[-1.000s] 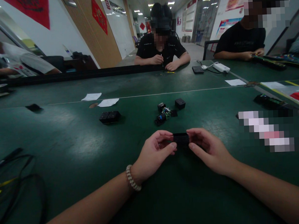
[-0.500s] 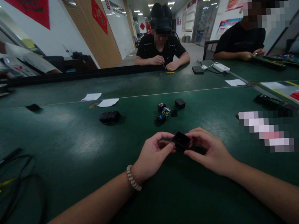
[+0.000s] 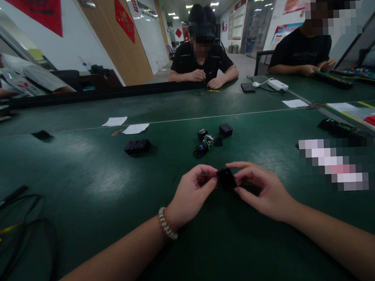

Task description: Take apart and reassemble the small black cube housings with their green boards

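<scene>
A small black plastic box is pinched between both my hands just above the green table. My left hand, with a bead bracelet on the wrist, grips its left end with thumb and fingers. My right hand holds its right side, thumb below and fingers above. Beyond the hands lie a small cluster of parts with coloured wires, a black cube and a pair of joined black boxes.
Paper slips lie at mid-table, black cables at the near left. Two people sit across the table, one in the middle and one at the right. A phone and white charger lie near them.
The black box has been turned between my fingers, from lying level to tilted on a corner. Both hands stayed in the same spot.
</scene>
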Demonstrator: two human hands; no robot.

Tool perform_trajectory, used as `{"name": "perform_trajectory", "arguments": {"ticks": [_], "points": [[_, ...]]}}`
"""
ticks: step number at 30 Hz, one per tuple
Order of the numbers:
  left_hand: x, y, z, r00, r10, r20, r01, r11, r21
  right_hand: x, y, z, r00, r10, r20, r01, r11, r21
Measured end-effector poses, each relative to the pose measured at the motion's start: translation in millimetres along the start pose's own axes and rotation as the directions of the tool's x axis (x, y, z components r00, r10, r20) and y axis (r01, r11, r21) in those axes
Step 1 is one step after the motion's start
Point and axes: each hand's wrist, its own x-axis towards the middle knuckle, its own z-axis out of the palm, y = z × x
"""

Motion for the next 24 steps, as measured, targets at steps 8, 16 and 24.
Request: {"name": "perform_trajectory", "arguments": {"ticks": [8,16,24], "points": [[-2,0,1.5,0.998,0.02,0.065,-0.016,0.998,-0.055,0,6,2,1.0,0.013,-0.001,-0.013,0.999,0.042],[-9,-2,3.8,0.982,0.131,0.138,-0.137,0.99,0.039,0,9,2,1.0,-0.002,-0.023,0.002,1.0,0.011],[-12,0,5.8,0.966,0.179,0.186,-0.21,0.965,0.159,1,8,1,0.999,-0.01,-0.046,0.008,0.999,-0.035]]}}
